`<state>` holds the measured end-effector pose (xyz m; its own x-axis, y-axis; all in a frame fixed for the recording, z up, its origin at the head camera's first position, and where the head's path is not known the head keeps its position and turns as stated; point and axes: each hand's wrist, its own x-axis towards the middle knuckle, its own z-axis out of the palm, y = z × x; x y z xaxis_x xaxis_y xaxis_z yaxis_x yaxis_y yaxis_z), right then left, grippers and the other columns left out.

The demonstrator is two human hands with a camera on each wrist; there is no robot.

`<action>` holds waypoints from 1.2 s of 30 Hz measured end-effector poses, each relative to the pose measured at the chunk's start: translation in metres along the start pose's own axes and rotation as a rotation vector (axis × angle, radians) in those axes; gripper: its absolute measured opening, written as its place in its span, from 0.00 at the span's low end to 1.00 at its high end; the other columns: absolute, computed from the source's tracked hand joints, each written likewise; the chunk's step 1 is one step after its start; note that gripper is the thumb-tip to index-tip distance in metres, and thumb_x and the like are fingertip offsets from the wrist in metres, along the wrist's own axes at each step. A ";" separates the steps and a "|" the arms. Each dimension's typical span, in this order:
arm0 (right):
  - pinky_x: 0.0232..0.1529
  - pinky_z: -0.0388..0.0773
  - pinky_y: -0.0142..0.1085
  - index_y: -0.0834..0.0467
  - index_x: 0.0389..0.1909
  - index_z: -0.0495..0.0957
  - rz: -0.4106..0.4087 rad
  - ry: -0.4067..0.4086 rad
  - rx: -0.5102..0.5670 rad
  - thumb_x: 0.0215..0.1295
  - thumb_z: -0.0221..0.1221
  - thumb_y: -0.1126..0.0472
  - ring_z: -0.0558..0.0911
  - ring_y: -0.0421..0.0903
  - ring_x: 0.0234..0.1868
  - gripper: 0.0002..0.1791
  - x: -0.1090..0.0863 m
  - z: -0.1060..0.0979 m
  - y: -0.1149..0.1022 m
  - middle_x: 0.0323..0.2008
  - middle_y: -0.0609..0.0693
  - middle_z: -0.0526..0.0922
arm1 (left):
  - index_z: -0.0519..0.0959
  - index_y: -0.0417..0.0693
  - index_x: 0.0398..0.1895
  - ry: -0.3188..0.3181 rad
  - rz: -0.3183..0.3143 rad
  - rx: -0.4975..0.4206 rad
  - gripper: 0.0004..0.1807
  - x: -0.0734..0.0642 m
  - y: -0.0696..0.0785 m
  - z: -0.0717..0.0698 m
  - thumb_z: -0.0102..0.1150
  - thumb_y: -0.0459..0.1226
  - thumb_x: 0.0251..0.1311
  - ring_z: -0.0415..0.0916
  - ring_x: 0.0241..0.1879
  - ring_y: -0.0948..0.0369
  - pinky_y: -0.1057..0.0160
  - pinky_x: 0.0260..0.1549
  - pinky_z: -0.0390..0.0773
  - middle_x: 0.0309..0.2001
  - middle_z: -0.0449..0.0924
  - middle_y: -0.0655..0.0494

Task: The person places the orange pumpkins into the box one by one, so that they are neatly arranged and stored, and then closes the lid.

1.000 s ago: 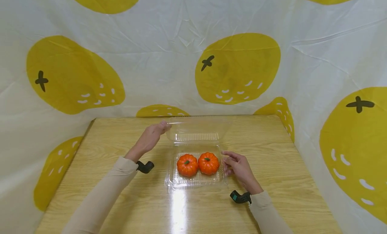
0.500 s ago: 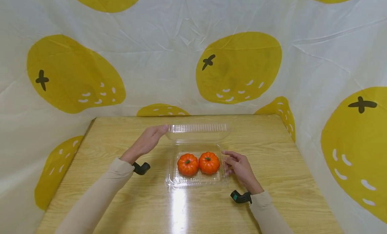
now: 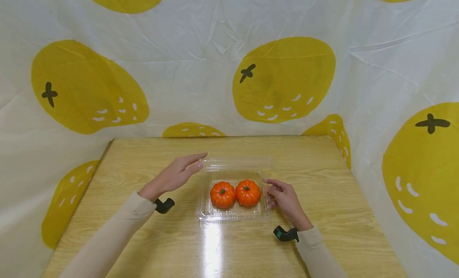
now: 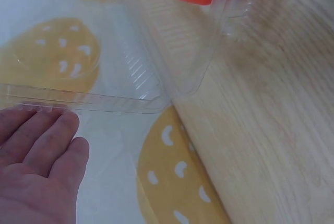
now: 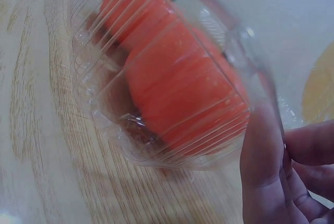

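A clear plastic clamshell container [image 3: 232, 217] sits on the table with two small orange pumpkins side by side in it, the left pumpkin [image 3: 222, 195] and the right pumpkin [image 3: 248, 193], each with a green stem. Its hinged lid [image 3: 234, 163] stands raised at the back. My left hand [image 3: 175, 172] is at the lid's left edge; in the left wrist view its straight fingertips [image 4: 65, 122] meet the lid's rim. At the container's right side, my right hand [image 3: 285, 198] pinches the rim between thumb [image 5: 261, 151] and fingers, which the right wrist view shows closely.
The wooden table [image 3: 315, 166] extends around the container on all sides. Behind it and to both sides hangs a white curtain [image 3: 186, 90] with large yellow fruit prints. A black wrist camera [image 3: 285, 233] sits on my right wrist, another on the left.
The lid has swung on its hinge, its upper edge now lower in the head view. My left hand moved slightly nearer, its fingers straightening. The right hand and pumpkins stay put.
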<state>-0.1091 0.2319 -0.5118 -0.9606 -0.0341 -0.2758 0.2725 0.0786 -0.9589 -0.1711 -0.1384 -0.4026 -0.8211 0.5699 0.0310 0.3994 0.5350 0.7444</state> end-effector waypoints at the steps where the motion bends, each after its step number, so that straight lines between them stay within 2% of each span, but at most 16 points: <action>1: 0.25 0.83 0.33 0.66 0.68 0.73 0.000 0.001 -0.003 0.78 0.52 0.66 0.80 0.41 0.24 0.22 0.000 0.000 0.000 0.28 0.52 0.84 | 0.66 0.47 0.78 -0.004 0.000 0.008 0.30 -0.001 0.000 0.001 0.40 0.51 0.82 0.66 0.77 0.48 0.41 0.77 0.65 0.76 0.69 0.49; 10: 0.25 0.83 0.35 0.65 0.67 0.75 -0.005 0.001 -0.002 0.77 0.54 0.65 0.80 0.42 0.23 0.21 0.002 0.000 0.001 0.27 0.52 0.83 | 0.64 0.47 0.79 -0.039 -0.007 0.072 0.33 -0.010 0.001 0.008 0.39 0.56 0.81 0.65 0.78 0.52 0.46 0.78 0.65 0.78 0.66 0.51; 17: 0.26 0.83 0.35 0.66 0.65 0.77 -0.021 -0.020 -0.004 0.79 0.56 0.52 0.79 0.42 0.23 0.24 0.002 0.000 0.002 0.23 0.48 0.80 | 0.60 0.44 0.80 -0.060 0.005 0.153 0.37 -0.015 0.001 0.015 0.44 0.58 0.79 0.61 0.79 0.51 0.44 0.78 0.64 0.80 0.60 0.48; 20: 0.26 0.83 0.36 0.67 0.64 0.77 -0.019 -0.018 0.007 0.78 0.57 0.55 0.79 0.42 0.22 0.23 0.002 0.000 0.002 0.22 0.47 0.79 | 0.58 0.43 0.81 -0.054 0.009 0.174 0.39 -0.018 -0.001 0.020 0.45 0.57 0.79 0.60 0.80 0.51 0.45 0.78 0.64 0.81 0.59 0.48; 24: 0.26 0.85 0.37 0.67 0.64 0.77 -0.004 0.005 0.001 0.80 0.54 0.57 0.80 0.43 0.23 0.21 0.002 -0.001 0.002 0.24 0.46 0.79 | 0.56 0.44 0.82 -0.055 0.010 0.202 0.38 -0.022 -0.004 0.026 0.44 0.57 0.79 0.57 0.81 0.50 0.44 0.79 0.62 0.82 0.55 0.47; 28: 0.27 0.86 0.38 0.65 0.67 0.76 0.005 0.022 -0.003 0.82 0.50 0.55 0.81 0.43 0.24 0.23 0.001 -0.001 0.002 0.28 0.47 0.80 | 0.56 0.43 0.82 -0.051 0.022 0.240 0.40 -0.026 -0.006 0.032 0.48 0.57 0.77 0.54 0.82 0.48 0.44 0.79 0.61 0.83 0.53 0.46; 33: 0.29 0.84 0.35 0.65 0.66 0.78 0.021 0.037 0.043 0.83 0.49 0.52 0.81 0.40 0.27 0.24 0.000 -0.001 0.001 0.28 0.46 0.82 | 0.56 0.42 0.82 -0.059 0.038 0.290 0.47 -0.029 -0.010 0.036 0.55 0.60 0.72 0.55 0.81 0.46 0.42 0.78 0.63 0.83 0.52 0.46; 36: 0.31 0.83 0.32 0.67 0.63 0.79 0.037 0.064 0.046 0.82 0.50 0.50 0.79 0.37 0.29 0.25 -0.002 0.000 0.001 0.30 0.43 0.81 | 0.55 0.43 0.82 -0.056 0.047 0.324 0.48 -0.030 -0.012 0.038 0.56 0.62 0.71 0.57 0.81 0.46 0.42 0.76 0.65 0.84 0.51 0.46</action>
<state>-0.1073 0.2317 -0.5119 -0.9509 0.0320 -0.3080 0.3090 0.0331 -0.9505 -0.1354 -0.1385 -0.4377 -0.7789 0.6269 0.0169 0.5524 0.6730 0.4920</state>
